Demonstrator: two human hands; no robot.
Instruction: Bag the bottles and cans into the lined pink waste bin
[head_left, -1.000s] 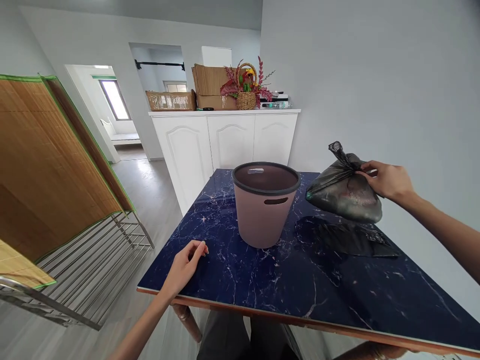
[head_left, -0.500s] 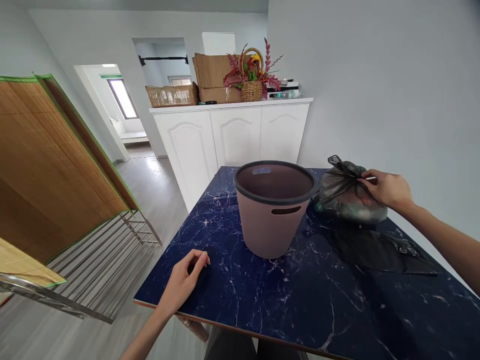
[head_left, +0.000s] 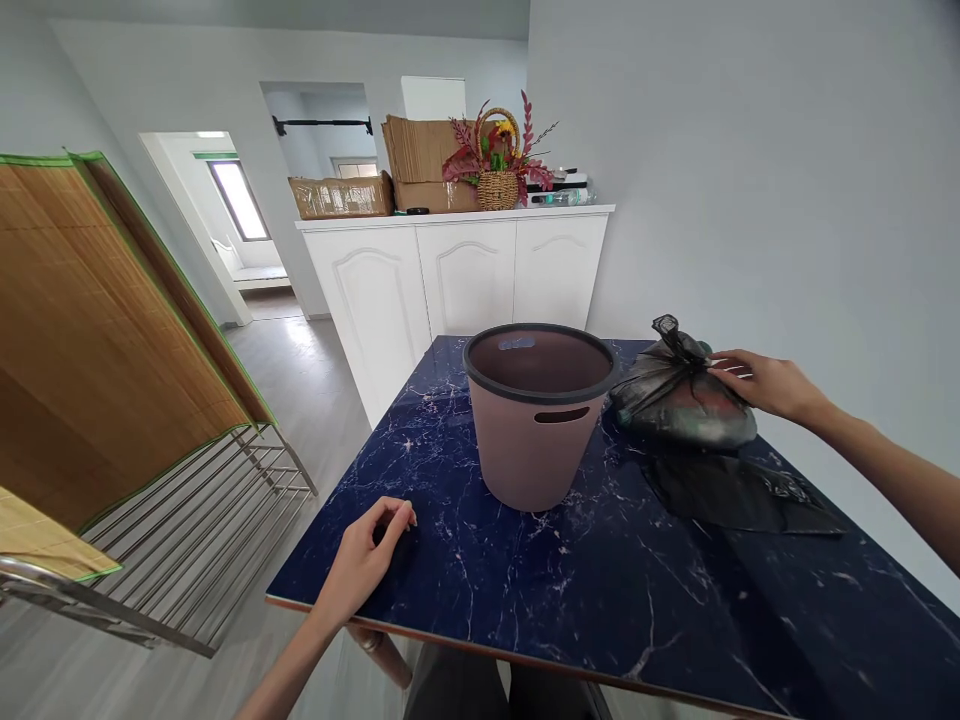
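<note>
A pinkish-brown trash bin point(head_left: 529, 455) with a dark rim stands upright on the blue marbled table point(head_left: 525, 590). To its right sits a tied, see-through black garbage bag point(head_left: 686, 410), filled with things I cannot make out clearly. My right hand point(head_left: 776, 388) is at the bag's knot, its fingers stretched out and slightly apart, no longer pinching the plastic. In front of the full bag lies a flat black garbage bag point(head_left: 742, 497). Resting on the table near its front left edge, my left hand point(head_left: 367, 550) is loosely curled, thumb against fingers, with nothing visible in it.
Behind the table is a white cabinet point(head_left: 465, 270) carrying cardboard boxes point(head_left: 341, 197), a flower basket point(head_left: 497, 188) and bottles. A metal rack point(head_left: 247, 490) draped with a bamboo mat point(head_left: 127, 340) stands on the left. A wall runs along the right.
My right hand has loosened its pinch on the tied bag's knot and drawn slightly away to the right. The view has shifted a little; my left hand stays in place.
</note>
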